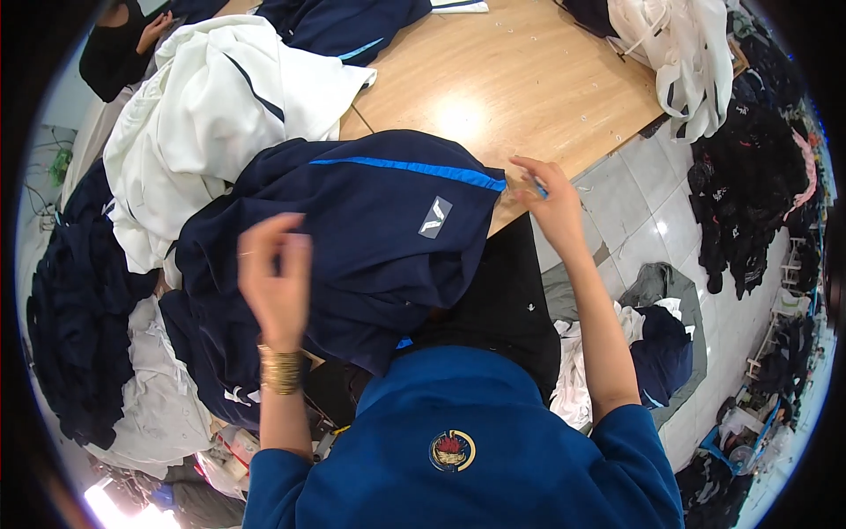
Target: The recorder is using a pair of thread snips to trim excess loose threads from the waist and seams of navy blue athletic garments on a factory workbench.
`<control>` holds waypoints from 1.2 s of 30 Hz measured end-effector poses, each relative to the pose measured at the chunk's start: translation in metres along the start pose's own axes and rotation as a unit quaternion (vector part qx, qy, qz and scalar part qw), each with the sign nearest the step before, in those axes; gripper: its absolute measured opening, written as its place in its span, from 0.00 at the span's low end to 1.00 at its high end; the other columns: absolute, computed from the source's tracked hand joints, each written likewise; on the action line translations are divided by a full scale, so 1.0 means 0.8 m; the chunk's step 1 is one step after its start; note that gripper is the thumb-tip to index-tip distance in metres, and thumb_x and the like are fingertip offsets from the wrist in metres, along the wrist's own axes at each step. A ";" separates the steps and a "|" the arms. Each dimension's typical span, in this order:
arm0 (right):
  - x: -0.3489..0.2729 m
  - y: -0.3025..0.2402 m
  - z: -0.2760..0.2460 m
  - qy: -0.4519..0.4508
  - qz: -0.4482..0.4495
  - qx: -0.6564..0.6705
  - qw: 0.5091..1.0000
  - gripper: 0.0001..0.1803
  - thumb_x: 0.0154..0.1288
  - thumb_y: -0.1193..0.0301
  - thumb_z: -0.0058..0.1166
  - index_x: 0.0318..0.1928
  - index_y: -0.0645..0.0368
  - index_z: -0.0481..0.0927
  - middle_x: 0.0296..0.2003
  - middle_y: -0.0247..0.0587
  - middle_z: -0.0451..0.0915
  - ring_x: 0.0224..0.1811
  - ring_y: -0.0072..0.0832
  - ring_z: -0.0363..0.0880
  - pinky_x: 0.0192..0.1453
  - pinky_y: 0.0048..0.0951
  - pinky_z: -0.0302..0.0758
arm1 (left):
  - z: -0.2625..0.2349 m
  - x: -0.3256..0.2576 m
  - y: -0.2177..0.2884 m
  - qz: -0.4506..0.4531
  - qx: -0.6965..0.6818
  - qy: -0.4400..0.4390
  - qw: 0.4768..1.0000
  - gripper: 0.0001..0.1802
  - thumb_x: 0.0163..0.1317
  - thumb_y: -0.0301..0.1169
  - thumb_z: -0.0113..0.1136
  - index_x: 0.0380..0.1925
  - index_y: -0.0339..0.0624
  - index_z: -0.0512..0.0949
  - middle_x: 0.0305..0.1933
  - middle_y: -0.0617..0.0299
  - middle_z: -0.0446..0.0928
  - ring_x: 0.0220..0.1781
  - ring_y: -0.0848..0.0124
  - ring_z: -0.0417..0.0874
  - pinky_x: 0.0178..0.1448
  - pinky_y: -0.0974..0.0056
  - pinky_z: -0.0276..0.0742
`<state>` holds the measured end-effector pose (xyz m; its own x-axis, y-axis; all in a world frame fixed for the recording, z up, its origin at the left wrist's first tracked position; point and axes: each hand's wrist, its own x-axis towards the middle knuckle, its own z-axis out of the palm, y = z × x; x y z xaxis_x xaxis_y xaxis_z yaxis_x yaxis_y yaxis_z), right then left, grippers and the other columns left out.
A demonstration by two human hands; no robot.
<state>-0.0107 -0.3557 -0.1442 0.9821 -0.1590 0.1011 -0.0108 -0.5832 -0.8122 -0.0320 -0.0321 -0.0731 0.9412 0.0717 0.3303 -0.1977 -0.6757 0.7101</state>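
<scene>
A navy garment [352, 220] with a bright blue stripe [414, 167] and a small grey patch [435, 218] lies spread over the table's near edge and hangs toward my lap. Over its left part is my left hand [275, 264], its fingers bent and smeared by motion. Whether that hand pinches anything does not show. Beside the garment's right corner, close to the stripe's end, my right hand [553, 201] is raised with curled fingers. A small blue thing [539, 189] shows among those fingers; its kind is too small to make out.
White garments [229, 97] are heaped at the table's left, with navy ones [352, 31] behind. More white clothing [679, 53] hangs off the far right of the wooden table [511, 88]. Dark clothes [740, 194] lie on the tiled floor [630, 189]. A person [110, 53] is at the far left.
</scene>
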 end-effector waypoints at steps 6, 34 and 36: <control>0.023 -0.007 0.015 -0.020 -0.031 -0.045 0.998 0.13 0.49 0.77 0.52 0.37 0.54 0.81 0.35 0.39 0.74 0.38 0.34 0.75 0.42 0.27 0.70 | 0.120 -0.039 0.054 0.121 -0.041 -0.200 0.971 0.21 0.48 0.27 0.62 0.45 0.46 0.72 0.43 0.58 0.72 0.45 0.60 0.72 0.48 0.59 0.68; -0.075 -0.011 0.033 -0.014 0.067 0.139 0.988 0.06 0.53 0.73 0.59 0.28 0.62 0.77 0.23 0.36 0.75 0.28 0.22 0.74 0.33 0.22 0.68 | 0.170 0.015 -0.016 0.049 -0.002 -0.102 0.994 0.09 0.58 0.33 0.55 0.29 0.38 0.76 0.28 0.56 0.76 0.29 0.60 0.77 0.32 0.64 0.71; -0.070 -0.006 0.020 -0.027 0.133 0.246 0.960 0.07 0.55 0.72 0.58 0.28 0.64 0.77 0.22 0.33 0.75 0.27 0.17 0.71 0.34 0.20 0.67 | 0.172 0.013 -0.020 0.057 -0.002 -0.095 0.994 0.09 0.58 0.33 0.55 0.29 0.38 0.76 0.28 0.57 0.76 0.30 0.59 0.77 0.32 0.64 0.70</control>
<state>-0.0623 -0.3314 -0.1550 0.9655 -0.2011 -0.1657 -0.1845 -0.0783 -0.9797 0.0188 -0.1212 -0.1665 0.9475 -0.1449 0.2852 -0.3062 -0.6688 0.6774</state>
